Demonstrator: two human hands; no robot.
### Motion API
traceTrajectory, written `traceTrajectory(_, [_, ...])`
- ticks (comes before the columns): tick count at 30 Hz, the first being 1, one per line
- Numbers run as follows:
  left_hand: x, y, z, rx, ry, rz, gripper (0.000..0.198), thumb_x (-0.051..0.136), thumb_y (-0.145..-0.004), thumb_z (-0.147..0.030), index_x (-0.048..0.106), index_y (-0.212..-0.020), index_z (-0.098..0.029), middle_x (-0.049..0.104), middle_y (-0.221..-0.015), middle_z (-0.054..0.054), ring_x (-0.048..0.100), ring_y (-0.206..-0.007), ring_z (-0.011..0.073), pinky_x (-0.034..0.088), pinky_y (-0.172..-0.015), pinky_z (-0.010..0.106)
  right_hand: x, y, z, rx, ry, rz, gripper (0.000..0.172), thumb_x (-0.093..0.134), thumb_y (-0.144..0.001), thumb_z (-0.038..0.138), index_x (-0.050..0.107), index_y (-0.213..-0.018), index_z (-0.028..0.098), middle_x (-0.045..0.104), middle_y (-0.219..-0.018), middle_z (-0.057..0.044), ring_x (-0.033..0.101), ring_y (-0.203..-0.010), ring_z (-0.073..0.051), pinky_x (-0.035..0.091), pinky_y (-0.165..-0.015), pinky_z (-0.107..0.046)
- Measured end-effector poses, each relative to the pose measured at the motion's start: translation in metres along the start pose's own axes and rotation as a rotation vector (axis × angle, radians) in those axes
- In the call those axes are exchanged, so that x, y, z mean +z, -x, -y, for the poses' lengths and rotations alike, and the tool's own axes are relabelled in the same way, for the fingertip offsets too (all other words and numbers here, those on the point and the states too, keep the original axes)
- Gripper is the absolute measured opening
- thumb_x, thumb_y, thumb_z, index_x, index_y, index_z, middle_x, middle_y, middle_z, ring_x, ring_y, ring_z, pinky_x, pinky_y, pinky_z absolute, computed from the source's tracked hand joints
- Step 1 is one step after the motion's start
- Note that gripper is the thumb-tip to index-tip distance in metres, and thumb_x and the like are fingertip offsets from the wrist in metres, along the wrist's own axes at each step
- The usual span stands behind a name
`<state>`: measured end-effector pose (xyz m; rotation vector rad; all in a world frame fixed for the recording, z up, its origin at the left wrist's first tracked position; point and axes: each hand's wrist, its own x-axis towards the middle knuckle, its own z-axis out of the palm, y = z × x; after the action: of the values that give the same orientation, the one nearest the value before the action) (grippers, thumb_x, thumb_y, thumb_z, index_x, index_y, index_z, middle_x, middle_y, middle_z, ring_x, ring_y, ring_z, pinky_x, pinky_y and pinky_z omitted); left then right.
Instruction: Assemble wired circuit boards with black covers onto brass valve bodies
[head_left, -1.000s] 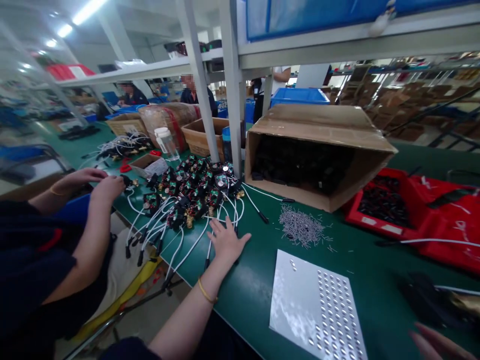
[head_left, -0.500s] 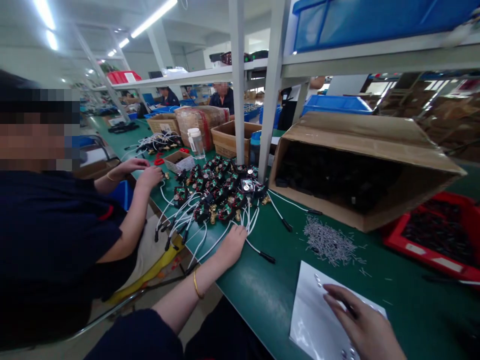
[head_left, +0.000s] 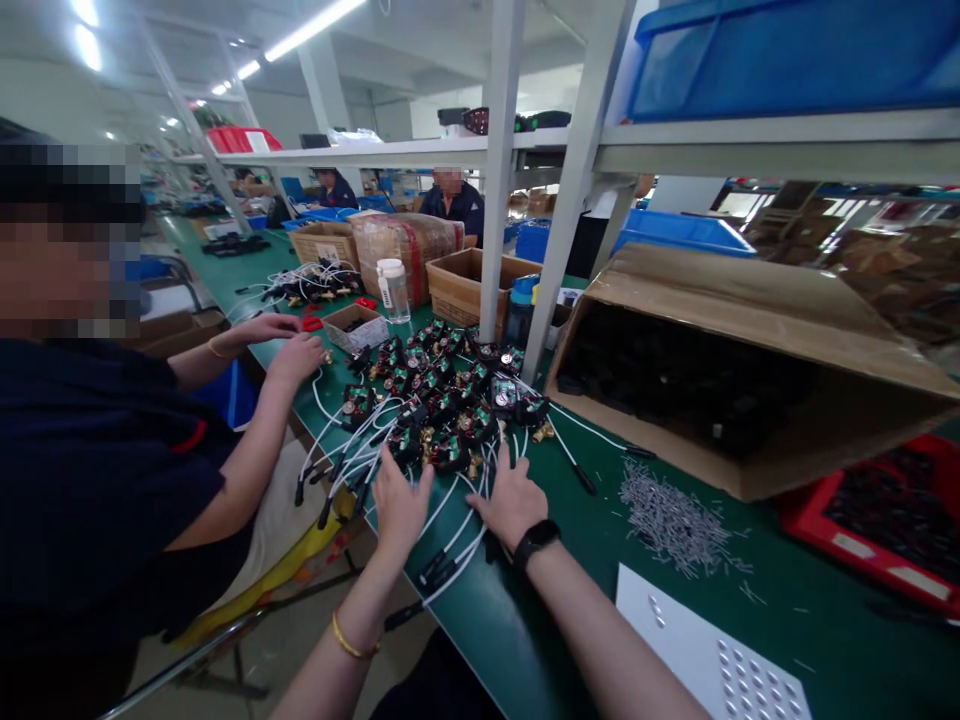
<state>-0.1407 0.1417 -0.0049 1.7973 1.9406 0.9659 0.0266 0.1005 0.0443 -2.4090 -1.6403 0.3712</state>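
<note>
A heap of small black and green parts with brass fittings (head_left: 442, 395) lies on the green table (head_left: 540, 600), white cables (head_left: 360, 440) trailing from it over the near edge. My left hand (head_left: 400, 505) lies flat on the cables, fingers spread, just below the heap. My right hand (head_left: 511, 500), a black watch on its wrist, rests beside it on more white cables, fingers stretched toward the heap. Neither hand grips anything.
A person in a dark top sits at my left, both hands (head_left: 289, 350) at the table's edge. An open cardboard box (head_left: 750, 340) lies on its side at right, with loose metal pins (head_left: 671, 515), a perforated white plate (head_left: 720, 660) and a red tray (head_left: 877, 520). Shelf posts (head_left: 499, 170) rise behind the heap.
My right hand left the white plate and came left onto the cables. My left hand shifted left and spread flat. The view swung slightly left.
</note>
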Motion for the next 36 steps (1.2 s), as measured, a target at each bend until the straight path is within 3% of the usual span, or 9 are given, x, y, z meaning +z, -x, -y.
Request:
traceTrajectory(4, [0.008, -0.011, -0.014, 0.016, 0.07, -0.02, 0.082, 0.043, -0.082, -0.046, 0.002, -0.139, -0.004, 0.031, -0.133, 0.026, 0.03, -0.125, 0.0364, 0.028, -0.101, 0.051, 0.007, 0.009, 0.011, -0.084, 0.085, 0.07, 0.033, 0.047, -0.082, 0.034, 0.049, -0.106, 0.011, 0.058, -0.098, -0.016, 0.063, -0.083, -0.026, 0.045, -0.066, -0.032])
traceTrajectory(7, [0.015, -0.012, -0.022, 0.083, 0.157, -0.038, 0.083, 0.047, -0.081, -0.046, 0.001, -0.139, -0.01, 0.028, -0.133, 0.023, 0.029, -0.125, 0.0352, 0.029, -0.1, 0.05, 0.006, 0.009, 0.005, -0.09, 0.093, 0.102, 0.018, 0.042, -0.082, 0.019, 0.053, -0.094, 0.011, 0.062, -0.091, -0.016, 0.063, -0.083, -0.026, 0.045, -0.068, -0.033])
traceTrajectory(10, [0.02, -0.015, -0.028, 0.12, 0.237, -0.017, 0.079, 0.046, -0.081, -0.047, 0.004, -0.14, -0.014, 0.027, -0.134, 0.021, 0.029, -0.126, 0.0323, 0.029, -0.101, 0.048, 0.001, 0.01, -0.001, -0.12, 0.094, 0.131, 0.019, 0.041, -0.08, 0.01, 0.054, -0.093, 0.011, 0.064, -0.09, -0.016, 0.063, -0.084, -0.025, 0.044, -0.069, -0.032])
traceTrajectory(16, [0.027, -0.016, -0.04, 0.113, 0.223, 0.049, 0.068, 0.042, -0.084, -0.047, 0.018, -0.137, -0.012, 0.038, -0.129, 0.019, 0.035, -0.122, 0.0309, 0.027, -0.102, 0.048, -0.001, 0.032, -0.011, -0.158, 0.091, 0.172, 0.022, 0.042, -0.076, 0.007, 0.056, -0.092, 0.013, 0.066, -0.087, -0.011, 0.064, -0.08, -0.023, 0.045, -0.066, -0.029])
traceTrajectory(21, [0.029, -0.024, -0.032, 0.227, 0.326, 0.115, 0.06, 0.042, -0.085, -0.044, 0.025, -0.134, -0.016, 0.039, -0.132, 0.015, 0.035, -0.124, 0.0252, 0.028, -0.104, 0.042, 0.007, 0.056, 0.001, -0.172, 0.027, 0.201, 0.024, 0.042, -0.075, 0.006, 0.057, -0.093, 0.013, 0.066, -0.087, -0.01, 0.065, -0.08, -0.023, 0.046, -0.067, -0.029])
traceTrajectory(27, [0.031, -0.067, -0.026, 0.417, 0.468, 0.428, 0.058, 0.042, -0.083, -0.041, 0.026, -0.133, -0.017, 0.035, -0.137, 0.011, 0.033, -0.127, 0.0237, 0.024, -0.107, 0.041, 0.019, 0.062, 0.032, -0.159, -0.046, 0.183, 0.023, 0.045, -0.076, 0.009, 0.056, -0.095, 0.014, 0.064, -0.087, -0.01, 0.064, -0.078, -0.026, 0.048, -0.066, -0.033])
traceTrajectory(33, [0.039, -0.107, -0.053, 0.545, 0.474, 0.672, 0.062, 0.049, -0.077, -0.043, 0.033, -0.131, -0.016, 0.041, -0.134, 0.009, 0.038, -0.124, 0.0229, 0.028, -0.105, 0.035, 0.034, 0.046, 0.055, -0.114, -0.132, 0.142, 0.02, 0.045, -0.083, 0.023, 0.05, -0.099, 0.013, 0.061, -0.091, -0.013, 0.063, -0.08, -0.029, 0.047, -0.067, -0.039])
traceTrajectory(36, [0.04, -0.115, -0.062, 0.542, 0.45, 0.728, 0.066, 0.054, -0.074, -0.043, 0.034, -0.132, -0.017, 0.041, -0.135, 0.009, 0.037, -0.125, 0.0236, 0.026, -0.106, 0.036, 0.02, 0.045, 0.056, -0.14, -0.214, 0.179, 0.029, 0.046, -0.084, 0.038, 0.051, -0.1, 0.013, 0.062, -0.094, -0.014, 0.062, -0.085, -0.029, 0.046, -0.071, -0.039])
